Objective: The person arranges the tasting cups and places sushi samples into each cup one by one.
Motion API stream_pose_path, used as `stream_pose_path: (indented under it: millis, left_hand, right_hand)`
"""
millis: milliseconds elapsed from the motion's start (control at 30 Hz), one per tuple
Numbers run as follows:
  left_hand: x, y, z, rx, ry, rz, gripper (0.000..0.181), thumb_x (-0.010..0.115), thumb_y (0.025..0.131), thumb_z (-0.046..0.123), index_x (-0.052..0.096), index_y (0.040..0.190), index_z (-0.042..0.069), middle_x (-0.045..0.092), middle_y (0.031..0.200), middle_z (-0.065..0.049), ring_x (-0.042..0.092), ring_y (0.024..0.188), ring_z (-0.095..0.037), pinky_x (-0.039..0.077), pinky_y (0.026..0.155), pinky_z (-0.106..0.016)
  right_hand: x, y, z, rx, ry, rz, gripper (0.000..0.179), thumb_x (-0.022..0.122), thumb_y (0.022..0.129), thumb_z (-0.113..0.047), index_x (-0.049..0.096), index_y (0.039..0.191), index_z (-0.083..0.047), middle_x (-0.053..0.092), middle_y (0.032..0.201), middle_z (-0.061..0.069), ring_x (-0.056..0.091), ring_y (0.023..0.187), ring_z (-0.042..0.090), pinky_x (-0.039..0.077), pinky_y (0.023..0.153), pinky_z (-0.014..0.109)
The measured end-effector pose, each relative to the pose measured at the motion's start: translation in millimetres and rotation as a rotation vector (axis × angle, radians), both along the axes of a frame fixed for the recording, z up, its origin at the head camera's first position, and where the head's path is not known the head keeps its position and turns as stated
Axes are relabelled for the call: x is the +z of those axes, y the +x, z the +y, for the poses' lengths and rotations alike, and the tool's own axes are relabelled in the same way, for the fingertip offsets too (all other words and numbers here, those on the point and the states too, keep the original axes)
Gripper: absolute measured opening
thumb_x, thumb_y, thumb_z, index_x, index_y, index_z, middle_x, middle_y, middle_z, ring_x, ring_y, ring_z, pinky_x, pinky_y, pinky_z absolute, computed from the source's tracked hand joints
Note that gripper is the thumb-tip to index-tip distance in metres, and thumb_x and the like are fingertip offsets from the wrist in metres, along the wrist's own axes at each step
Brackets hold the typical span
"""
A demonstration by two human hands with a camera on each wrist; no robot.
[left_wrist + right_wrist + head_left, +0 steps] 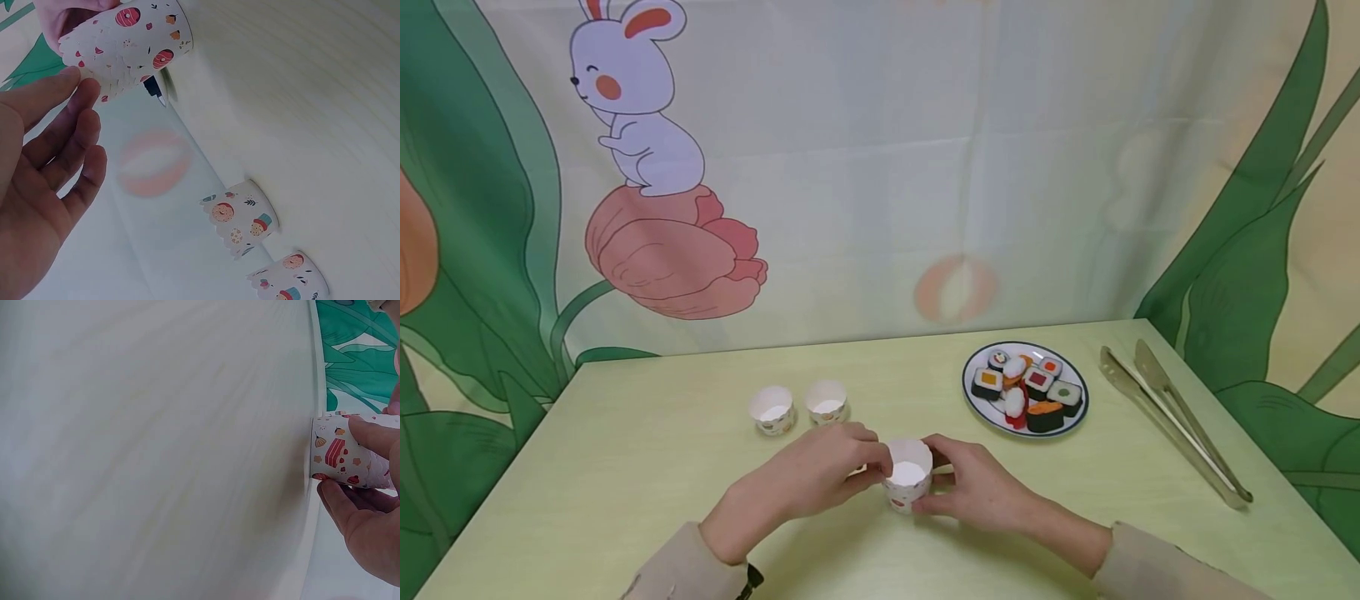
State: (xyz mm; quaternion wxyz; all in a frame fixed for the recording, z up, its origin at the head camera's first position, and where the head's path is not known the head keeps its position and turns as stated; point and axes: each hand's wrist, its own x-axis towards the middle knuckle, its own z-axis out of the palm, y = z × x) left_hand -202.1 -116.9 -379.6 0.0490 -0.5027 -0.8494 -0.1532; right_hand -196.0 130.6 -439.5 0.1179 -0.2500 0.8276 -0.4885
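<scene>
A nested stack of white paper baking cups (pixel 904 498) with scalloped rims and small printed cakes and sweets stands upright near the table's front middle. My right hand (pixel 981 490) grips its side, thumb and fingers on opposite walls, as the right wrist view of the stack (pixel 337 453) shows. At the rim, my left hand (pixel 823 467) pinches the scalloped edge between thumb and forefinger. Several layered rims show on the stack (pixel 128 50) in the left wrist view. Two single baking cups, a left cup (pixel 772 412) and a right cup (pixel 827 404), stand side by side beyond my left hand.
At the back right is a white plate (pixel 979 364) with a dark blue rim, bearing several toy sushi pieces (pixel 1037 381). Metal tongs (pixel 1152 367) lie open near the table's right edge. A printed curtain (pixel 850 167) with a rabbit and flowers hangs behind the table.
</scene>
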Motion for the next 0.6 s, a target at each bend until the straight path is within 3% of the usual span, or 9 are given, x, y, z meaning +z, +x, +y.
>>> stream_pose_path:
  millis: [333,600]
  left_hand:
    - [-0.4,-1.0,0.0,0.012,0.016,-0.030,0.009,0.079,0.090,0.004,0.076,0.094,0.011,0.066,0.088,0.007,0.062,0.083,-0.012,0.050,0.074,-0.019]
    - [0.0,-1.2,-0.4,-0.006,0.078,0.022,0.009,0.078,0.090,0.003,0.075,0.093,0.011,0.065,0.086,0.007,0.062,0.080,-0.012,0.049,0.072,-0.017]
  right_hand:
    - [-2.1,-1.4,0.3,0.004,0.009,0.014,0.052,0.088,0.083,-0.013,0.061,0.127,-0.006,0.067,0.121,0.002,0.065,0.113,0.023,0.055,0.094,0.034]
    - [-2.2,-1.1,1.1,0.009,0.008,0.019,0.053,0.088,0.083,-0.011,0.060,0.128,-0.005,0.067,0.122,0.004,0.066,0.114,0.024,0.055,0.094,0.035]
